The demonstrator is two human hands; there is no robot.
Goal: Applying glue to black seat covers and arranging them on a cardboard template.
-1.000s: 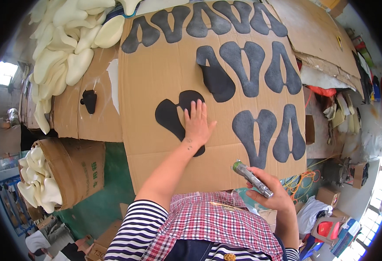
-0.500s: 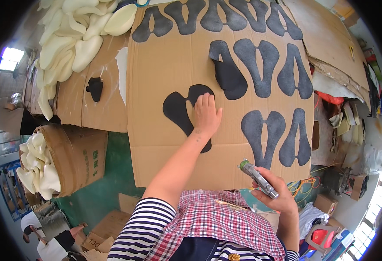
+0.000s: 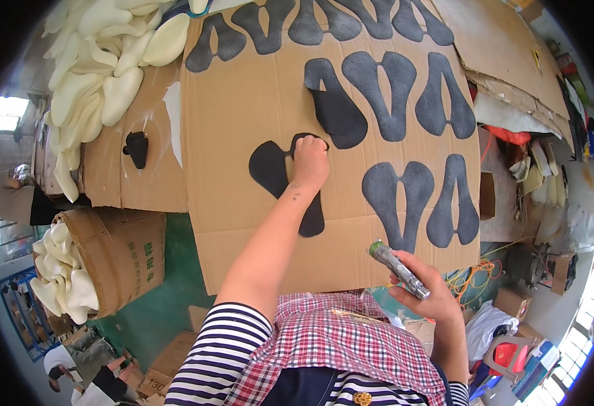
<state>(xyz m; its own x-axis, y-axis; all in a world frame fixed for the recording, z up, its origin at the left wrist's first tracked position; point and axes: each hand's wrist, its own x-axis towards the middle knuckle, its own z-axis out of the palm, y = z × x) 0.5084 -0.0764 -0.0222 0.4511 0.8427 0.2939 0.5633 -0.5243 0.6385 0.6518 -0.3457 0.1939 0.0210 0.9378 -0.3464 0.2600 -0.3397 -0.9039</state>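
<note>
So at this point the left hand [image 3: 308, 162] was bunched up, grip pinched on the top edge of a black saddle-shaped cutout [image 3: 270, 169] lying flat on the big cardboard sheet [image 3: 243, 101] that covered the worktop. Looked to me like the peel-it-up step: fingers curled under the rim and a bit of pale backing showed right beside them. The right hand [image 3: 424, 291] hung back near the sheet's lower edge, grip closed around a slim metal spray gun [image 3: 398, 269], nozzle pointing up and left. More dark pieces [image 3: 415, 196] sat just right of it. Next move probably needed a clean lift without creasing the piece.
</note>
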